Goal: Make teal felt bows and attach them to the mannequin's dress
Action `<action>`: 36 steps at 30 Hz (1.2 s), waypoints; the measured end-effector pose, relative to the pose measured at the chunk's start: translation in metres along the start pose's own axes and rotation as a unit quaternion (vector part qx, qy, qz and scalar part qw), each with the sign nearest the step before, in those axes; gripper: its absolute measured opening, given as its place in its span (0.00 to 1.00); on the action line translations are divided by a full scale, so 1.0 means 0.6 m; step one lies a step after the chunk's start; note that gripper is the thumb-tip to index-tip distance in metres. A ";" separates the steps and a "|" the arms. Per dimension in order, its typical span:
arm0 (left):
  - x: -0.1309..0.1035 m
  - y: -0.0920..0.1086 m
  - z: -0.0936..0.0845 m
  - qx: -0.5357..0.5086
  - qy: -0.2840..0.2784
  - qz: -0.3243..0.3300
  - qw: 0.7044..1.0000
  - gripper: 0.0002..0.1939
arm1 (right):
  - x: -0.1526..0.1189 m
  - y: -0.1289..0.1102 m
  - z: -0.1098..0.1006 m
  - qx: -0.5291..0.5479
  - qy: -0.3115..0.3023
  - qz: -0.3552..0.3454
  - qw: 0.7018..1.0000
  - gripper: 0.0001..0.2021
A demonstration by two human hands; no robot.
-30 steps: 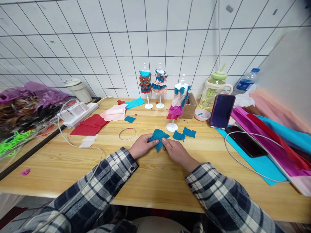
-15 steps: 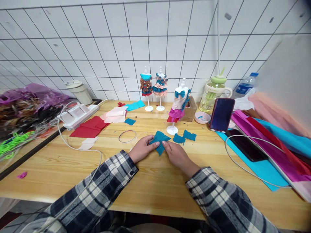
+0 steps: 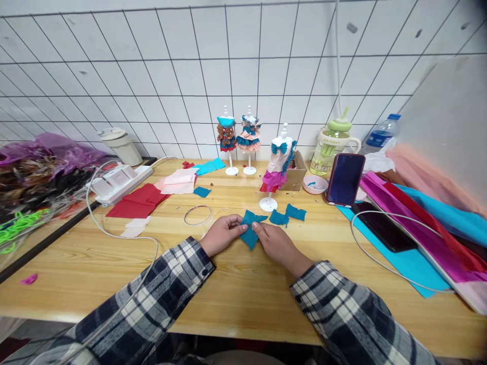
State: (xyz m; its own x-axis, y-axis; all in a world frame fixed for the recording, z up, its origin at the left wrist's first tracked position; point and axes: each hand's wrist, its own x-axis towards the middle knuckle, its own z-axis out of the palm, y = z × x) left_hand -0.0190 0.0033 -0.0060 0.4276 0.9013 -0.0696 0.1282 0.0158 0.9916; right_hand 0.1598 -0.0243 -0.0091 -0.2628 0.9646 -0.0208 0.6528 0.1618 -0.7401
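Note:
Between my hands is a small teal piece of crepe paper [image 3: 250, 237], one corner hanging down. My left hand [image 3: 223, 234] pinches its left edge between thumb and fingers, and my right hand [image 3: 277, 244] pinches the right edge. Just beyond my right hand lie two more teal pieces, one [image 3: 279, 217] nearer and one [image 3: 296, 212] farther right. A mini dress form [image 3: 279, 157] in a pink, magenta and red paper dress with a teal bow stands behind them. Left of my left hand rests a thin wire ring [image 3: 198, 215].
Two dressed mini forms [image 3: 227, 137] stand by the tiled wall. Red paper [image 3: 137, 201], pink paper [image 3: 178, 181] and a power strip [image 3: 122, 183] lie left. A propped phone [image 3: 345, 178], a pink bowl [image 3: 315, 184], a drink bottle [image 3: 331, 147] and coloured paper sheets [image 3: 418, 223] occupy the right.
The teal piece between my fingers has turned and folded slightly, its lower corner now hanging lower. Both hands keep their pinch. The whole view has shifted a little.

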 end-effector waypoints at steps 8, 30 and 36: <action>0.001 -0.001 -0.001 0.004 -0.006 0.000 1.000 0.16 | 0.002 0.006 0.003 -0.031 0.009 -0.009 0.999 0.25; 0.001 -0.002 -0.008 0.001 0.004 -0.010 1.000 0.18 | 0.004 0.006 -0.008 0.023 -0.013 -0.004 1.000 0.31; 0.003 -0.005 -0.009 0.020 -0.008 -0.005 1.000 0.21 | 0.009 0.012 -0.007 0.044 -0.016 0.022 0.999 0.31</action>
State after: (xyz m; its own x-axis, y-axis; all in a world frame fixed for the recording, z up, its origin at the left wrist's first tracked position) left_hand -0.0234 0.0075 -0.0088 0.4400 0.8943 -0.0817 0.1688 0.0070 0.9856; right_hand 0.1662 -0.0172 -0.0117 -0.2599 0.9627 -0.0750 0.5996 0.1000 -0.7941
